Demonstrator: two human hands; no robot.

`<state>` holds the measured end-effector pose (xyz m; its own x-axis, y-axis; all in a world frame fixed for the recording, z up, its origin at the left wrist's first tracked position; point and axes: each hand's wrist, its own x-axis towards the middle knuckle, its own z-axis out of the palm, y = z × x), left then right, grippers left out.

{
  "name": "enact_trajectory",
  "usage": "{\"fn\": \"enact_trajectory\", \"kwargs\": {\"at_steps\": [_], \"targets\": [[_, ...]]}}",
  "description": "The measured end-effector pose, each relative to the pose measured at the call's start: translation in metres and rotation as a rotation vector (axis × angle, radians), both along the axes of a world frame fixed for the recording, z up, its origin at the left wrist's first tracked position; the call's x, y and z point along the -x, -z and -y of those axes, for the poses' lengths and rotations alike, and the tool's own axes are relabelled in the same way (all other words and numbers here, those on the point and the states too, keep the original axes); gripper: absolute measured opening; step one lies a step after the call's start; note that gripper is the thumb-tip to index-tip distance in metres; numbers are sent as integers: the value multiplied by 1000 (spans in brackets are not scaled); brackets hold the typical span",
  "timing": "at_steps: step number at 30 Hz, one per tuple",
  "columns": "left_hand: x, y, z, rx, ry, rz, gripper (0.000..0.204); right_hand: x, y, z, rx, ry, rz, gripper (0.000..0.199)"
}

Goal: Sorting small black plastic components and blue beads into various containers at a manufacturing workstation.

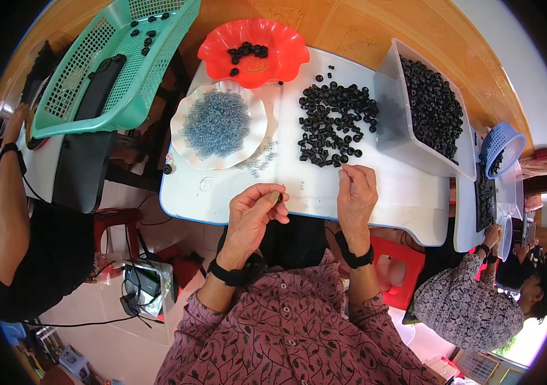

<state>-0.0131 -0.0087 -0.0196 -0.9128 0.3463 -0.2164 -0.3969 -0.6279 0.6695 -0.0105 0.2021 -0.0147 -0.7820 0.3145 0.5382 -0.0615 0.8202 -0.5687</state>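
Observation:
My left hand [252,218] is closed, with a small black round part [280,197] pinched between thumb and fingertips above the table's front edge. My right hand [357,197] is closed too, thumb against fingers, at the near edge of a spread of small black parts [334,122]. What its fingertips hold, if anything, is too small to make out. To the left of the spread, a white scalloped plate [178,142] bears a heap of tiny grey-blue translucent rings [216,123]. Several such rings [260,159] lie loose beside the plate.
Behind the plate sits a red wavy bowl [286,61] with a few black parts. A translucent bin [392,122] full of black parts stands on the right. A green basket [62,122] is at far left. People work on both sides; a red stool [405,263] is below right.

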Motion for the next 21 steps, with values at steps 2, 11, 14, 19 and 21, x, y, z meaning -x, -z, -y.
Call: {"fn": "enact_trajectory", "kwargs": {"at_steps": [2,11,14,19,21], "targets": [[0,1,0,4,-2,4,18,2,-1,-2,21,8,29,14],[0,1,0,33,-2,0,19,13,-7,-7,1,-9,71,16],[0,0,-1,30,-4,-1,19,11,-2,-8,19,-41,67,13],[0,0,-1,17,-14,7,20,10,3,-6,-4,-26,103,11],[0,1,0,12,-9,1,19,11,0,-3,-28,-19,122,11]]}}
